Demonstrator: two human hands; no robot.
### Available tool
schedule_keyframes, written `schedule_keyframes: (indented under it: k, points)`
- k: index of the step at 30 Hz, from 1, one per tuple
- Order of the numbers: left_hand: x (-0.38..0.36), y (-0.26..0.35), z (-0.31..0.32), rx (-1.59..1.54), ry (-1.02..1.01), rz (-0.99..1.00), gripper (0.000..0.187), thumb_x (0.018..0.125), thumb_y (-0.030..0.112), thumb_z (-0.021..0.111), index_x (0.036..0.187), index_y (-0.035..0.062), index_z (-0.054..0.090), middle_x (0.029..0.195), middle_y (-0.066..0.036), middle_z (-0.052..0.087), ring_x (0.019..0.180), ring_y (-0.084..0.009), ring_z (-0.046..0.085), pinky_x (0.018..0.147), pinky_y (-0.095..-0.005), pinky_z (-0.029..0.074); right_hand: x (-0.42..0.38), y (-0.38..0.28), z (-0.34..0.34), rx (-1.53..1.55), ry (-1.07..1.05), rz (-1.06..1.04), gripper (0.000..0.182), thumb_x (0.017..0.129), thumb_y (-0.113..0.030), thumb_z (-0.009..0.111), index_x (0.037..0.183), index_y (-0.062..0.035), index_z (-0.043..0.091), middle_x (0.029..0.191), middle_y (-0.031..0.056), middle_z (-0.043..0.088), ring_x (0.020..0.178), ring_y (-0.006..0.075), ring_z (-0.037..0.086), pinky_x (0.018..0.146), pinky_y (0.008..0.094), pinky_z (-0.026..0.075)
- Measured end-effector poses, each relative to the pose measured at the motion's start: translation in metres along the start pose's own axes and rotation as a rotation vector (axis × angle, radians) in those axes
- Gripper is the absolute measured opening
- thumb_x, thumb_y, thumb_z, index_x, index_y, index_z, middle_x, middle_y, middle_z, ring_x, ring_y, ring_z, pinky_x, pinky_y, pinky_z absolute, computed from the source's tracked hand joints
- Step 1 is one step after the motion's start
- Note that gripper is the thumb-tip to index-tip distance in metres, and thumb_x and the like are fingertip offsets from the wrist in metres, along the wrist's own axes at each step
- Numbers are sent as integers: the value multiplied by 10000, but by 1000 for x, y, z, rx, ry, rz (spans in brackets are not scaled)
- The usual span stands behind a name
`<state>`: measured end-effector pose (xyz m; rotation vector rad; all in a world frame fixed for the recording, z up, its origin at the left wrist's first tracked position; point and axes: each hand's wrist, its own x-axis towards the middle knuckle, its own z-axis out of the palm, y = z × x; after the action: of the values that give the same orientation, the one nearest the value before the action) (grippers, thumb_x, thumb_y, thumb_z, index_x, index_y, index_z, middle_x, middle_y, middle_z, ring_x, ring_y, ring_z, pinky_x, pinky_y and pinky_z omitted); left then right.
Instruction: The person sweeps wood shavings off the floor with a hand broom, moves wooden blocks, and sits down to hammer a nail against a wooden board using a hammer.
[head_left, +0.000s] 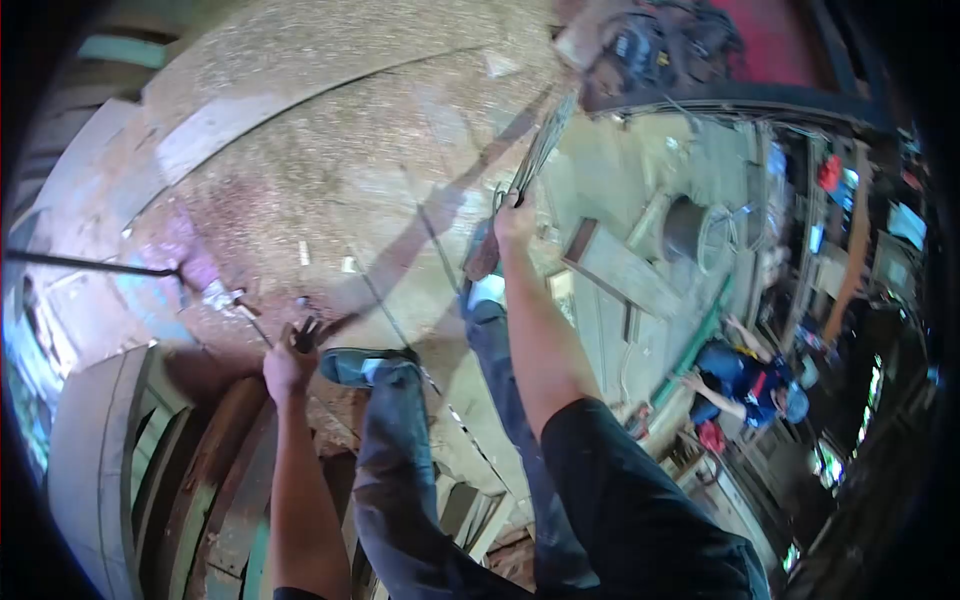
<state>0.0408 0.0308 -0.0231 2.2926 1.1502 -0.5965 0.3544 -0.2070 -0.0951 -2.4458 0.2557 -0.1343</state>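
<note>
My right hand (515,220) is closed around a bundle of thin, stiff strands (545,145), like a stick broom. The strands fan out upward and to the right over the floor. Low on the left, my left hand (288,368) has its fingers partly bent and apart, with nothing I can make out in them. It is close to a stack of wooden boards (215,480). A thin stick (252,322) lies just beyond its fingers. My shoe (368,367) stands on the floor between my hands.
Sawdust covers the floor (360,130). A long plank (225,135) lies at upper left, and a dark rod (90,264) reaches in from the left. To the right are a wooden box-like piece (625,268), a spool (690,235) and another person (745,380) in a cap.
</note>
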Motion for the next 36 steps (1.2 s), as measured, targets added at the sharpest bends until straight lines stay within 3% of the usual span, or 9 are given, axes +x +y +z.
schedule_keyframes:
  k: [2,8,13,17,23,25,27,33,36]
  points:
    - [0,-12,-3,22,19,-56,211,757,218,671,912,84,620,771,-244,652,761,-456,632,631,-518,514,-16,-15,15,-221,-571,-63,392,932,-164,481,1307,-52,500,943,281,639,849,438,632,739,510,488]
    - [-18,-19,-3,-71,24,-99,216,754,243,688,910,109,622,783,-222,664,761,-424,647,655,-515,515,-140,-37,27,-15,-927,-189,532,951,-184,488,1463,-141,348,877,272,611,810,433,627,716,483,507]
    - [-38,-10,19,-16,-13,-129,260,754,332,687,895,125,618,717,-210,653,694,-425,643,628,-528,514,-149,-47,-27,94,-905,36,468,995,-234,463,1435,-94,393,975,258,634,902,390,638,830,429,487]
    - [-37,7,10,2,-27,-124,251,758,307,667,914,119,608,719,-208,657,693,-416,651,629,-517,523,-98,30,-18,132,-535,123,449,997,-235,469,1409,-62,425,1108,250,637,942,391,634,859,412,486]
    - [-34,13,12,-23,-44,-155,272,760,324,658,930,118,606,733,-212,661,695,-416,654,639,-519,529,-42,-5,-65,-126,-934,-36,514,969,-175,483,1465,-156,353,1111,275,609,971,448,601,813,453,497]
    - [-34,14,16,-1,-37,-144,273,766,333,653,922,114,605,748,-213,665,693,-417,655,632,-516,532,-30,-20,-82,-217,-1194,-460,535,971,-183,483,1482,-192,326,999,259,619,899,447,605,779,462,501]
    - [-36,18,15,-7,-65,-160,288,768,334,653,955,120,605,760,-213,669,702,-415,657,642,-512,534,-22,-20,-80,-171,-1165,-477,536,977,-194,473,1491,-213,321,945,243,606,857,432,613,769,469,496]
    - [-31,29,5,-12,-182,-131,406,781,334,643,1158,196,587,811,-191,688,733,-393,670,684,-485,545,56,-6,6,-40,-391,-387,479,999,-198,433,1438,-15,373,1087,241,632,873,378,630,817,426,492]
    - [-24,37,-14,-80,-181,-191,352,734,302,677,1042,145,612,820,-199,678,747,-388,665,686,-495,536,73,-33,44,2,-516,-33,445,993,-186,438,1408,-27,422,1147,242,627,986,380,629,855,413,487]
